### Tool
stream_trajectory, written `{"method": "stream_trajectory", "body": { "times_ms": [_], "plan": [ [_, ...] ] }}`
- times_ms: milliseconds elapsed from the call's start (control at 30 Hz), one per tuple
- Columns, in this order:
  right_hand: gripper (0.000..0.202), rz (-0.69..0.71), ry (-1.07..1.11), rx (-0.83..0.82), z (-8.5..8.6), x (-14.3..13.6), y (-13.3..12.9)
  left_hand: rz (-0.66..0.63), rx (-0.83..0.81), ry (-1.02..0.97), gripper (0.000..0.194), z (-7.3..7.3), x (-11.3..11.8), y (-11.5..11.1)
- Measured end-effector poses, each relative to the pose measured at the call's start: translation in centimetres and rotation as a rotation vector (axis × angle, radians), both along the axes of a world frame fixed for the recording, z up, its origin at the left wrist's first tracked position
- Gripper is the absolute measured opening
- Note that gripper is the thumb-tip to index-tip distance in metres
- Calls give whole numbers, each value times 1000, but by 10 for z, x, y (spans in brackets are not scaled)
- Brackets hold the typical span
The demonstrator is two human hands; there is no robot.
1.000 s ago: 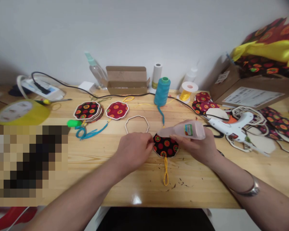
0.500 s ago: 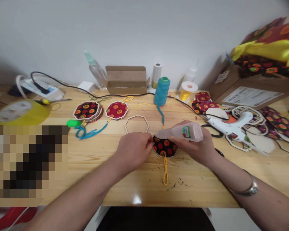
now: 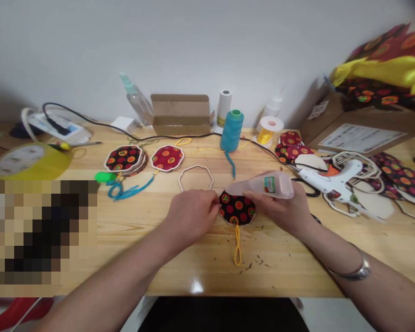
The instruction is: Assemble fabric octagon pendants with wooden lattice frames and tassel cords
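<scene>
My right hand point(image 3: 290, 210) is wrapped round a clear glue bottle point(image 3: 280, 185), tilted so that its narrow tip lies over the upper left edge of a fabric-covered ornament point(image 3: 238, 212). That ornament is black with red and orange flowers, has a pale rim, and lies on the table with a yellow cord loop point(image 3: 238, 246) toward me. At its left edge, my left hand point(image 3: 195, 212) is closed with thumb and finger pinching the rim. Just beyond my left hand lies a bare scalloped frame point(image 3: 196, 168). Fingers hide part of the ornament's top.
A blue thread cone point(image 3: 232, 131) stands behind the ornament. Finished-looking ornaments point(image 3: 123, 158) are stacked at left, with a maroon one point(image 3: 168, 158) beside them. On the right are a white glue gun point(image 3: 335, 182), frames and a cardboard box point(image 3: 363, 127). A black cable point(image 3: 173, 137) crosses the back.
The glue bottle and my right hand have shifted very slightly to the right. My left hand and the ornament stay in place.
</scene>
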State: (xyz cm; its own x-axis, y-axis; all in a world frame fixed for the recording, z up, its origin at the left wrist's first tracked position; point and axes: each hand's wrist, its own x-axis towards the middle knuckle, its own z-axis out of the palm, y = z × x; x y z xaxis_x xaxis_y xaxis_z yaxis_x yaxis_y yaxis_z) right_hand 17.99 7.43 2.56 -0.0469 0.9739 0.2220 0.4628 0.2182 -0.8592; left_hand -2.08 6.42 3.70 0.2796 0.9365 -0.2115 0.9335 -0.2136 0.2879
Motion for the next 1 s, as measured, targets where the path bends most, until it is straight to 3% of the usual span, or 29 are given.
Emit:
{"method": "stream_trajectory", "body": {
  "times_ms": [233, 500, 700, 900, 1000],
  "plan": [
    [25, 163, 45, -14, 0, -1, -3, -12, -11, 4, 25, 2, 1, 0],
    [31, -13, -6, -11, 0, 1, 0, -21, 7, -7, 24, 2, 1, 0],
    [30, 19, -3, 20, 1, 2, 0, -21, 12, -17, 25, 1, 0, -1],
    [27, 170, 36, -18, -3, 1, -3, -26, 0, -8, 25, 2, 1, 0],
    [27, 162, 44, -17, -3, 0, -2, -23, 2, -12, 25, 2, 1, -1]
  ]
}}
